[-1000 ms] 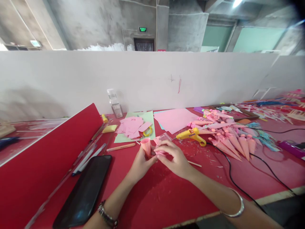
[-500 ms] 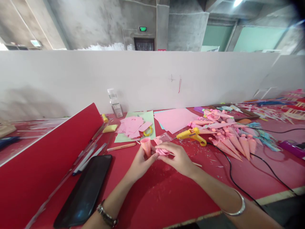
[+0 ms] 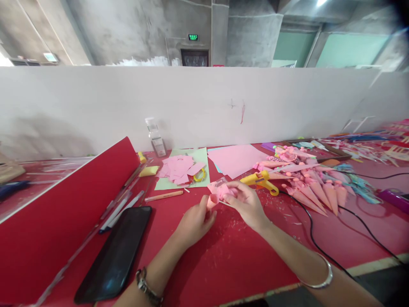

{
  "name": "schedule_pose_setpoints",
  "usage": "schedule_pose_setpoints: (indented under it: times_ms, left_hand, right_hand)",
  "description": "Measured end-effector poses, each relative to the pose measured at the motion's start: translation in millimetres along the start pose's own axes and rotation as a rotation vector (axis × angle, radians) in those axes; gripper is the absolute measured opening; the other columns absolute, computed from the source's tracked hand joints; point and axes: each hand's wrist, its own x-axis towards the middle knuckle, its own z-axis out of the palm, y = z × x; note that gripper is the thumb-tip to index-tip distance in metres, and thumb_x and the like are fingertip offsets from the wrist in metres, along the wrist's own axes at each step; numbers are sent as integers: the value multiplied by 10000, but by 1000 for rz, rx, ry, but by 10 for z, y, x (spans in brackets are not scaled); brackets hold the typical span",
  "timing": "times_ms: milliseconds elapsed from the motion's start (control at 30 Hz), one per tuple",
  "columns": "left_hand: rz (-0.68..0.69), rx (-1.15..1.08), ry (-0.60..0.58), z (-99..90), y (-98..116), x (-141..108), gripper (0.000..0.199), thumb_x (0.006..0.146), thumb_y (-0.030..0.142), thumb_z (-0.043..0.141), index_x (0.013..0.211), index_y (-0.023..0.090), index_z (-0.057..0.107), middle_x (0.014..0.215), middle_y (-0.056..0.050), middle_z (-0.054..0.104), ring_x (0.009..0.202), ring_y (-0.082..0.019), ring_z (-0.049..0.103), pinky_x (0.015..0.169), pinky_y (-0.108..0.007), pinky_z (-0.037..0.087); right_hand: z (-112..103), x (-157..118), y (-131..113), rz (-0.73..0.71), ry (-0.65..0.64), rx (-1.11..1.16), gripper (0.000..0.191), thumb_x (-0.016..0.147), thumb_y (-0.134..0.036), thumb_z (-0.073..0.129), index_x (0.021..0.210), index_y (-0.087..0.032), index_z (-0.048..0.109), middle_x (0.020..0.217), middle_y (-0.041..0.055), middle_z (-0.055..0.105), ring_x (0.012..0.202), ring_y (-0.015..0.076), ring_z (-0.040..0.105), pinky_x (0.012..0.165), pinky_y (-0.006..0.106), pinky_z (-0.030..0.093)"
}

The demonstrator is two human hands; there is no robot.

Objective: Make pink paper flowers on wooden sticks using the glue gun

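Observation:
My left hand (image 3: pixel 195 222) is closed round a small pink paper cone (image 3: pixel 212 201), its open mouth tipped up toward my right hand. Close beside it, the fingers of my right hand (image 3: pixel 247 204) pinch a crumpled pink paper piece (image 3: pixel 227 192). A thin pale stick (image 3: pixel 225 204) passes below those right fingers; I cannot tell whether it is held. Just behind my hands lies a clear plastic packet (image 3: pixel 218 183). A yellow glue gun (image 3: pixel 262 181) rests to the right of them.
Pink paper cutouts (image 3: pixel 177 167) and yellow-handled scissors (image 3: pixel 200 175) lie on green paper. Several finished pink cones (image 3: pixel 315 187) are heaped at right, near a black cord (image 3: pixel 308 219). A black phone (image 3: pixel 115 251), a pencil (image 3: pixel 164 195) and a red divider (image 3: pixel 79 204) are at left.
My left hand has turned and moved right, tilting the cone from upright toward my right hand. The pink piece in my right hand has shifted slightly up and to the right.

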Motion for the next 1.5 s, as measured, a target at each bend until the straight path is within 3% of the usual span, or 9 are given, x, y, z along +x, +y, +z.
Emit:
schedule_pose_setpoints:
  times_ms: [400, 633, 867, 1133, 1300, 1500]
  left_hand:
    - [39, 1, 12, -25, 38, -23, 138, 800, 272, 359, 904, 183, 354, 592, 19, 480, 501, -133, 473, 449, -207, 251]
    - [27, -158, 23, -75, 86, -13, 128, 810, 284, 358, 892, 187, 370, 701, -2, 506, 603, -140, 487, 534, -221, 326]
    - [4, -314, 72, -71, 107, 0, 119, 792, 229, 375, 902, 185, 387, 747, -4, 525, 645, -133, 504, 588, -229, 365]
    - [19, -274, 58, -113, 125, -5, 144, 812, 265, 371, 920, 181, 417, 768, -17, 542, 667, -148, 512, 609, -239, 371]
    - [21, -230, 86, -112, 95, 0, 109, 803, 232, 378, 891, 181, 417, 799, -24, 536, 688, -147, 500, 618, -242, 370]
    - [24, -220, 89, -105, 68, 6, 106, 793, 255, 413, 848, 172, 448, 798, -29, 530, 704, -150, 494, 635, -257, 383]
  right_hand:
    - [30, -14, 15, -153, -70, -217, 97, 733, -222, 557, 830, -216, 560, 885, 43, 542, 907, 182, 509, 807, 323, 420]
    - [19, -19, -6, -160, -107, -276, 80, 729, -222, 563, 807, -205, 567, 838, 33, 549, 829, 167, 527, 754, 302, 432]
    - [26, -28, -23, -152, -112, -317, 103, 742, -229, 541, 824, -216, 601, 882, 47, 547, 881, 184, 522, 754, 307, 437]
    - [20, -32, 1, -164, -119, -269, 261, 765, -199, 516, 1021, -248, 529, 1001, 41, 558, 946, 171, 519, 812, 304, 429]
    - [9, -23, -69, -231, -150, -398, 161, 770, -225, 518, 908, -244, 600, 912, 34, 572, 934, 181, 516, 813, 315, 415]
    - [0, -25, -95, -219, -166, -429, 168, 776, -235, 517, 925, -238, 594, 927, 31, 583, 912, 173, 525, 792, 300, 425]
